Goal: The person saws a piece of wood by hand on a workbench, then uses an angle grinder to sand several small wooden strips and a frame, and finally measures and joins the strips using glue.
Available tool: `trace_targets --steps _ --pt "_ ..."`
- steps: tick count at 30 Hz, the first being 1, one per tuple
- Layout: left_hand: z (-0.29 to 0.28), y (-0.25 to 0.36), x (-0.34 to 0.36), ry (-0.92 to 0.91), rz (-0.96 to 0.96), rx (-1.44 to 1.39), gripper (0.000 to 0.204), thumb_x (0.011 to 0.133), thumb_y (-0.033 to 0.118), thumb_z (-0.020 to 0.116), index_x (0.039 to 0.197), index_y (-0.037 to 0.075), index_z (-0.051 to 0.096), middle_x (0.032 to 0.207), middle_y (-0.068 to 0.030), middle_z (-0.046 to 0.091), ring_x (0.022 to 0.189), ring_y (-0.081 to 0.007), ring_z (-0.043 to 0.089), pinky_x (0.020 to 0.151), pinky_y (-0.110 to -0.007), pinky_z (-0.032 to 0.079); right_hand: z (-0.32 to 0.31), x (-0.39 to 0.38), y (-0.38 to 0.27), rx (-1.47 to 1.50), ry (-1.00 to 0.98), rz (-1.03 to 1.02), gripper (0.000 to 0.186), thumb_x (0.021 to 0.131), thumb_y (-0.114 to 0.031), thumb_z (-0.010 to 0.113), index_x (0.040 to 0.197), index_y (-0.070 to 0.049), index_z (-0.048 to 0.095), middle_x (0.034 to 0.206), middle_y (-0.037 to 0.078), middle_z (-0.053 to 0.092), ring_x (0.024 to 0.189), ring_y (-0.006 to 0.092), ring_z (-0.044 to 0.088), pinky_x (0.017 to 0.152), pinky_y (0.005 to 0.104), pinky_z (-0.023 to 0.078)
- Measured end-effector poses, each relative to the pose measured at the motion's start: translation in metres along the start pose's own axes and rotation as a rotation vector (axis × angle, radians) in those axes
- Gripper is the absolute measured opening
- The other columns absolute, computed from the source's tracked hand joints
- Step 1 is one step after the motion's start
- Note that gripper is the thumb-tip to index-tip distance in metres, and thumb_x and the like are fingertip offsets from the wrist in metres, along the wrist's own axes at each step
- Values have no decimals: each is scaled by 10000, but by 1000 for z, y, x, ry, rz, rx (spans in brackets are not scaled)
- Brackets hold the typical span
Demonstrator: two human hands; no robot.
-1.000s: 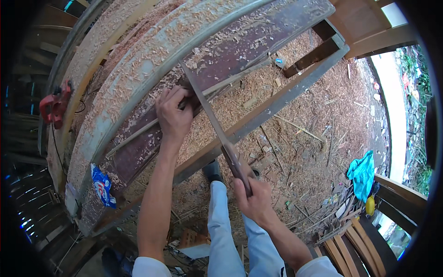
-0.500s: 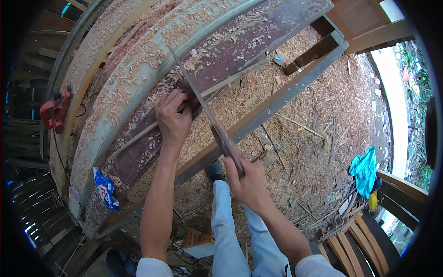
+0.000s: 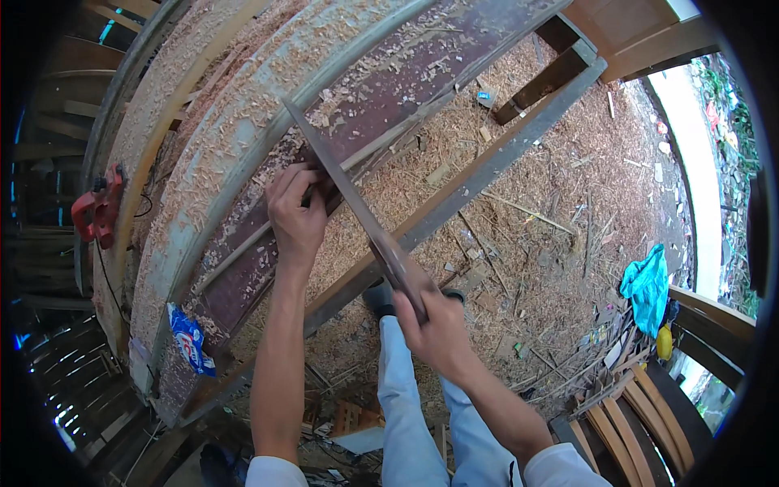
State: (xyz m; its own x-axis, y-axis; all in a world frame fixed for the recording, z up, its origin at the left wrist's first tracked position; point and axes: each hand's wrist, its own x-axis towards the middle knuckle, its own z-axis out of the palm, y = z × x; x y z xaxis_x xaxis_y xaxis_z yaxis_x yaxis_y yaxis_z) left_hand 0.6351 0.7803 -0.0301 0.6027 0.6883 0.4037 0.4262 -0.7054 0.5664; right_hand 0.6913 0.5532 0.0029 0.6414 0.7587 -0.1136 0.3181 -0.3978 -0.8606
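My right hand (image 3: 440, 329) is wrapped round the handle of a handsaw (image 3: 350, 193). Its long, narrow blade points away to the upper left and crosses a thin wooden strip (image 3: 235, 258) close to my left hand. The strip lies along the near edge of a maroon board (image 3: 389, 101) strewn with shavings. Just left of the blade, my left hand (image 3: 295, 209) is closed over the strip, fingers curled; part of its grip is hidden under the fingers.
A pale curved beam (image 3: 235, 138) covered in shavings runs beyond the board. A red power tool (image 3: 97, 207) rests at the left, near a blue packet (image 3: 188, 337). A long timber rail (image 3: 479, 183) spans the littered floor. At right hang a turquoise cloth (image 3: 647, 288) and curved slats (image 3: 621, 434).
The saw and my right hand have shifted slightly toward me along the blade's line. My left hand stays on the strip. The whole view has turned a little.
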Motion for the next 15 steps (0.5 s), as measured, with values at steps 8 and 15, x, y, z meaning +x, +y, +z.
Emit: trace_targets --steps 8,15 --pt "8 -2 2 17 -72 -84 105 704 -55 626 782 8 597 886 -94 644 867 -283 592 800 -370 405 -4 40 -18 26 -45 75 247 826 -178 679 677 -3 587 572 181 570 502 352 580 465 419 454" --pt "1 0 -1 -8 -51 -62 100 702 -44 639 770 11 590 875 -93 637 868 -282 590 778 -378 396 -24 -26 -5 71 -12 74 279 837 -195 673 656 4 603 546 190 557 466 372 558 471 414 455"
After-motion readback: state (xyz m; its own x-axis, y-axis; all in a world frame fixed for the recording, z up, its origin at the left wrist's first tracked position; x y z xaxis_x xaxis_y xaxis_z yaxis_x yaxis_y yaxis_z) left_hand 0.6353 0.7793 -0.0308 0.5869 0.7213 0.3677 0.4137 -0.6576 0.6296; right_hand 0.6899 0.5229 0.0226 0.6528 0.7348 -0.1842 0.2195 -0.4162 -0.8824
